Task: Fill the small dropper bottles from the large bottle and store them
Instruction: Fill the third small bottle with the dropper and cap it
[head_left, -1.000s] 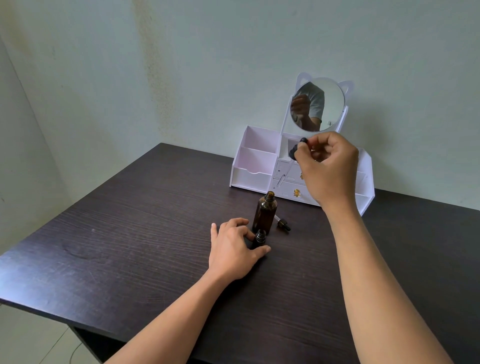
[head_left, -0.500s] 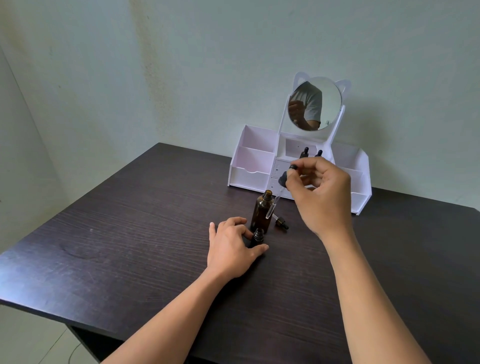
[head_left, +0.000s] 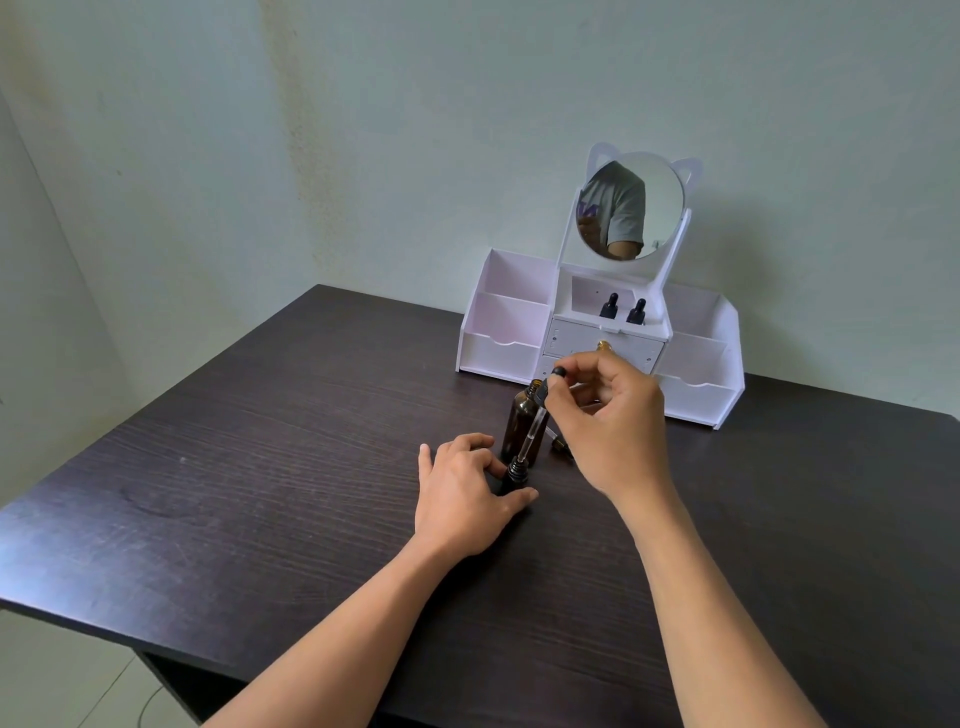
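head view: a dark table (head_left: 260, 493) fills the scene. its near edge runs along the lower left and its far edge meets a pale wall (head_left: 415, 130). broad stretches of tabletop spread left of the hands and at the near right. at the far side stands a white organizer (head_left: 498, 353) with a round mirror (head_left: 660, 208). two small dropper bottles (head_left: 609, 306) stand in its middle compartment. near the centre, the left hand (head_left: 462, 493) rests on the table, its thumb and fingers curled around the base of an uncapped small bottle (head_left: 517, 469). the large amber bottle (head_left: 519, 423) stands uncapped just behind it. the right hand (head_left: 613, 431) pinches the black bulb of a tilted glass dropper (head_left: 532, 431), whose tip is at the small bottle's mouth. a dropper cap (head_left: 560, 444) lies on the table, partly hidden by the right hand.
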